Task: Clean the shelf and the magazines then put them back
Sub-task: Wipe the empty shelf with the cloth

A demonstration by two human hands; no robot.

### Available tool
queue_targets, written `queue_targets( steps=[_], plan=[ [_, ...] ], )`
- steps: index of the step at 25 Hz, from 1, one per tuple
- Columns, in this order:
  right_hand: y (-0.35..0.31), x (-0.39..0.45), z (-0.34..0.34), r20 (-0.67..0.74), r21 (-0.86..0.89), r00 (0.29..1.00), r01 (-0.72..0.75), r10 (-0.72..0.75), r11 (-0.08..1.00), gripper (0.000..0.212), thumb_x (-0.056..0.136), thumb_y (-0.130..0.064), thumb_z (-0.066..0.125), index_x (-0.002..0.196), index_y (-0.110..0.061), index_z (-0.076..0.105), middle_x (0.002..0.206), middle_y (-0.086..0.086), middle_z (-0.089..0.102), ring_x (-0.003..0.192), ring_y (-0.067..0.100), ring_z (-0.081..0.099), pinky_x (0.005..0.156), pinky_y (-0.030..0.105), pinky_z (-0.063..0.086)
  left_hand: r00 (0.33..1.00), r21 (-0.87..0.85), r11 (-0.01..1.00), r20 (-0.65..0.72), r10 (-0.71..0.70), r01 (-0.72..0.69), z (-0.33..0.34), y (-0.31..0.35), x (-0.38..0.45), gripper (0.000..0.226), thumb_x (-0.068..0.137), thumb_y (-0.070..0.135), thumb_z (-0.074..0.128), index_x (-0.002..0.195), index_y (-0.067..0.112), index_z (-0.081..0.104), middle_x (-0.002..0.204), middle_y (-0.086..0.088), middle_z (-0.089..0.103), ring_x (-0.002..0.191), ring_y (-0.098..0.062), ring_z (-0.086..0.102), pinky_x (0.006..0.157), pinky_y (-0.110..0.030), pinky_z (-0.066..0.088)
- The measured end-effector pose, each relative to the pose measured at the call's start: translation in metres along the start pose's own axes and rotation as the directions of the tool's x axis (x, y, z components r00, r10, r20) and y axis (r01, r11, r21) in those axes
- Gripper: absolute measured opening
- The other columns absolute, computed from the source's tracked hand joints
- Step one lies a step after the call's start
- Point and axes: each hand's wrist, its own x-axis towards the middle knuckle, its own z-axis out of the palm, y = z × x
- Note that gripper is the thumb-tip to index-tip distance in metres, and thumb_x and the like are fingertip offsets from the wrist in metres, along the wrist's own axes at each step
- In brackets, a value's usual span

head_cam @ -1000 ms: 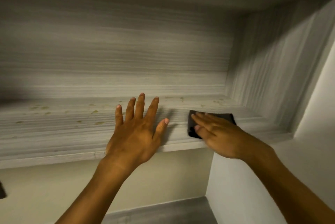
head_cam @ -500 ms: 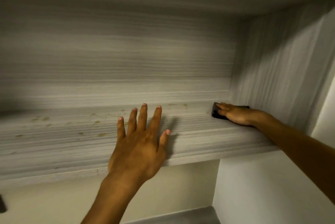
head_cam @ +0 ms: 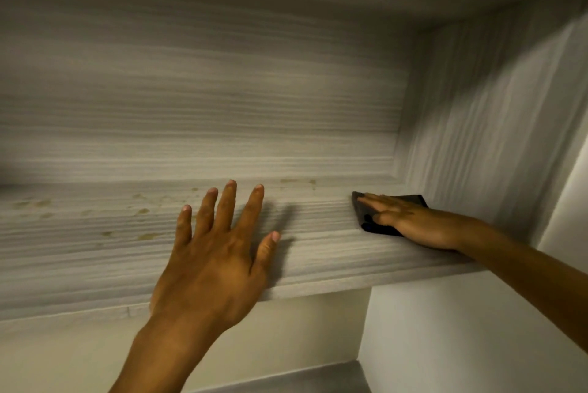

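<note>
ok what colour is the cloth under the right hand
Black, or very dark; the cloth shows in the head view.

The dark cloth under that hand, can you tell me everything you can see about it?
The dark cloth looks black or dark grey, soft and folded flat. It lies on the pale wood-grain shelf, at its right end near the side wall. The right hand presses on it with straight fingers, covering most of it, so only its left edge and a back corner show.
</note>
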Motion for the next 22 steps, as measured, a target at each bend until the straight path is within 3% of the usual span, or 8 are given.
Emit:
queue_targets(
  steps=[5, 11, 13, 15, 18, 22],
  plan=[
    [0.020, 0.054, -0.029, -0.024, 0.009, 0.997, -0.078, 0.078, 0.997, 0.052, 0.105, -0.030, 0.032, 0.154, -0.026, 0.014, 0.160, -0.010, 0.009, 0.147, 0.010, 0.010, 0.119, 0.026, -0.001, 1.000, -0.023, 1.000, -0.008, 0.009, -0.009, 0.000, 0.002, -0.003, 0.067, 0.078, 0.070, -0.015, 0.139, 0.047, -0.033, 0.155, 0.009, -0.032, 0.143, -0.012, -0.029, 0.119, -0.039, -0.013],
    [0.013, 0.080, -0.033, -0.124, -0.160, 0.975, -0.203, 0.184, 0.966, 0.058, 0.102, -0.050, 0.025, 0.153, -0.022, 0.020, 0.160, -0.004, 0.015, 0.147, 0.020, 0.013, 0.117, 0.045, -0.010, 0.999, -0.030, 0.998, 0.001, 0.051, -0.051, 0.001, -0.003, 0.005, 0.072, 0.078, 0.070, -0.015, 0.144, 0.043, -0.028, 0.157, 0.008, -0.027, 0.144, -0.013, -0.026, 0.120, -0.041, -0.010],
    [-0.004, 0.071, -0.025, -0.104, -0.141, 0.984, -0.162, 0.148, 0.977, 0.058, 0.103, -0.048, 0.026, 0.154, -0.022, 0.017, 0.161, -0.006, 0.012, 0.148, 0.017, 0.011, 0.119, 0.040, -0.007, 0.999, -0.023, 0.999, 0.000, 0.049, -0.049, 0.004, -0.005, 0.004, 0.074, 0.078, 0.069, -0.015, 0.146, 0.041, -0.025, 0.158, 0.006, -0.025, 0.145, -0.015, -0.024, 0.120, -0.040, -0.010],
    [-0.021, 0.059, -0.011, -0.058, -0.087, 0.997, -0.060, 0.055, 0.994, 0.054, 0.105, -0.038, 0.026, 0.155, -0.022, 0.012, 0.161, -0.007, 0.008, 0.147, 0.011, 0.009, 0.118, 0.026, -0.002, 0.999, -0.010, 0.999, -0.010, 0.045, -0.045, 0.005, -0.005, 0.004, 0.075, 0.078, 0.069, -0.015, 0.146, 0.040, -0.025, 0.158, 0.005, -0.025, 0.145, -0.016, -0.025, 0.120, -0.041, -0.011],
    [-0.058, 0.025, 0.010, -0.003, -0.069, 0.997, 0.076, -0.076, 0.995, 0.051, 0.106, -0.030, 0.025, 0.154, -0.029, 0.007, 0.159, -0.016, 0.005, 0.146, 0.005, 0.003, 0.104, 0.012, -0.003, 0.999, -0.003, 0.999, -0.015, 0.045, -0.045, 0.005, -0.004, 0.004, 0.075, 0.078, 0.070, -0.013, 0.147, 0.041, -0.023, 0.158, 0.005, -0.024, 0.145, -0.015, -0.025, 0.120, -0.041, -0.012],
    [-0.077, -0.018, 0.028, 0.045, 0.001, 0.985, 0.169, -0.169, 0.986, 0.050, 0.106, -0.034, 0.026, 0.152, -0.040, 0.007, 0.153, -0.027, 0.002, 0.143, -0.003, -0.002, 0.105, 0.014, -0.005, 0.999, 0.021, 0.999, -0.035, 0.042, -0.041, 0.006, -0.001, 0.001, 0.074, 0.080, 0.069, -0.012, 0.146, 0.040, -0.024, 0.158, 0.004, -0.025, 0.144, -0.016, -0.026, 0.120, -0.042, -0.012]
  ],
)
